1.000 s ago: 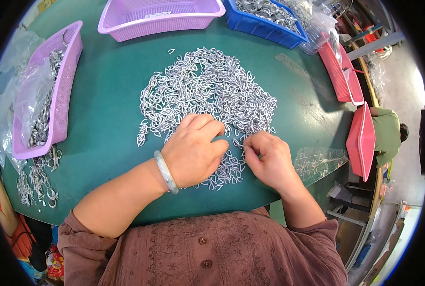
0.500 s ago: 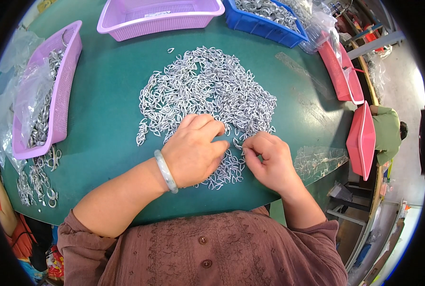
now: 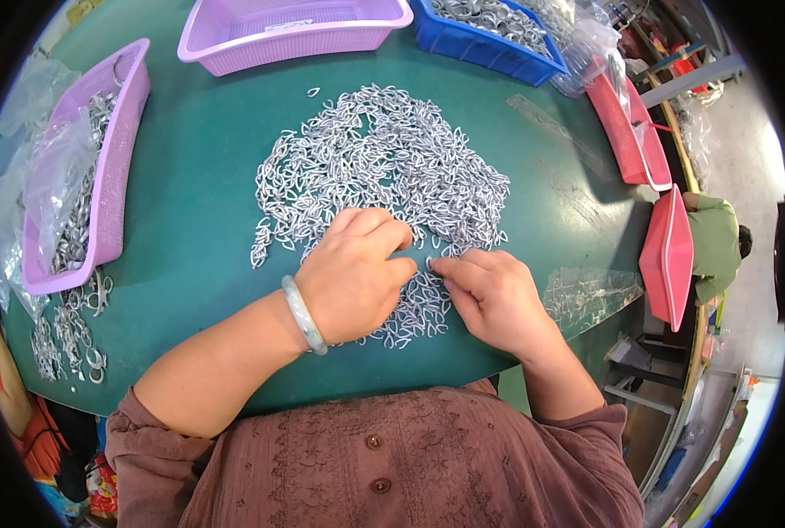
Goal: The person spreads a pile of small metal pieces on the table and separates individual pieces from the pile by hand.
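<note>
A broad pile of small silver pointed-oval metal links lies on the green table. A smaller heap of the same links sits nearer to me, between my hands. My left hand, with a pale bangle at its wrist, rests over the near left part of the pile. Its fingers are curled and closed; what they hold, if anything, is hidden. My right hand is closed in a pinch, its fingertips on one small metal link in the gap between the pile and the heap.
A lilac basket with metal parts and plastic bags stands left, loose hardware beside it. Another lilac basket and a blue bin of metal rings are at the back. Pink trays line the right. Other people are at both sides.
My right fingertips have moved slightly left, toward my left hand, and the link at them has shifted left too. My left hand stays nearly still.
</note>
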A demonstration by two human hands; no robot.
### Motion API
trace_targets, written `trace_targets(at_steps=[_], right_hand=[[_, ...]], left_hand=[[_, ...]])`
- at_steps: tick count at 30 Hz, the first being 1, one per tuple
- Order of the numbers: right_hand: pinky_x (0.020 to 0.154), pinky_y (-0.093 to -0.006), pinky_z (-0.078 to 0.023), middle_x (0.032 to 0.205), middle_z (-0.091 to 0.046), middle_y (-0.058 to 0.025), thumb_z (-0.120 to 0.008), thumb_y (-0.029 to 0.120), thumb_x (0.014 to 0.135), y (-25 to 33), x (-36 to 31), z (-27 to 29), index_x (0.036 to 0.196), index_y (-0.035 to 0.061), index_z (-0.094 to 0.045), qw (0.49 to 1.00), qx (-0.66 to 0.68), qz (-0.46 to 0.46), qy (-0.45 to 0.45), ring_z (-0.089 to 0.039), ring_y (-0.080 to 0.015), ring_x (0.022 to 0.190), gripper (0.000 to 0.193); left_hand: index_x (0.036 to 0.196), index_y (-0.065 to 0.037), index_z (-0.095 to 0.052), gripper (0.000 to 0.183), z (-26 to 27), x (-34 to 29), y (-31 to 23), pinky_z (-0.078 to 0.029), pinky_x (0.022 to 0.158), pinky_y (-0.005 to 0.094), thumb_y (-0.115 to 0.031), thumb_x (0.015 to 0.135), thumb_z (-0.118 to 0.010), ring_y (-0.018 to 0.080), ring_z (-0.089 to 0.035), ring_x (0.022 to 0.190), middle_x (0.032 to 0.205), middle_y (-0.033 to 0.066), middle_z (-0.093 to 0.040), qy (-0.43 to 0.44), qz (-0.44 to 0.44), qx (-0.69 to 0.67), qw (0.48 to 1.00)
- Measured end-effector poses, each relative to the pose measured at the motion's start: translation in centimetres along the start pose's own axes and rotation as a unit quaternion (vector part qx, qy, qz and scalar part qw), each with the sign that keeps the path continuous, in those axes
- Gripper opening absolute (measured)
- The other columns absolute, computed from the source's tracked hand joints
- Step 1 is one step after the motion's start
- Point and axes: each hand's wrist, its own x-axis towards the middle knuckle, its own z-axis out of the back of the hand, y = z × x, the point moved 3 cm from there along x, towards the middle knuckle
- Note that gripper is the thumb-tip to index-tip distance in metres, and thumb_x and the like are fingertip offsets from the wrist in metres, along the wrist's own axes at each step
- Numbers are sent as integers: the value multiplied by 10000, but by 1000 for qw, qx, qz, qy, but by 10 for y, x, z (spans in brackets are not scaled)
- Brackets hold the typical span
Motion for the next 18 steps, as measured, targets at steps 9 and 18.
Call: trace_targets(at_steps=[9,18], right_hand=[[637,-414,-499,768,-632,-87,-627,56,815,-8,-4,2,1003,74,-694,999,-18,-40,-28,-624,-308,681,200],[642,-417,-505,781,-649,-102,-618,60,833,-4,4,1,1061,57,-671,999,-4,-42,-5,-637,-311,692,234]], left_hand=[[923,-55,-693,234,0,0,0,-408,919,435,-54,692,-660,296,-545,1021,1042,102,-593,5,-2,4,1000],[982,-45,-688,281,2,2,2,-409,905,431,-6,709,-636,304,-541,1018,1044,108,-593,-45,45,44,997]])
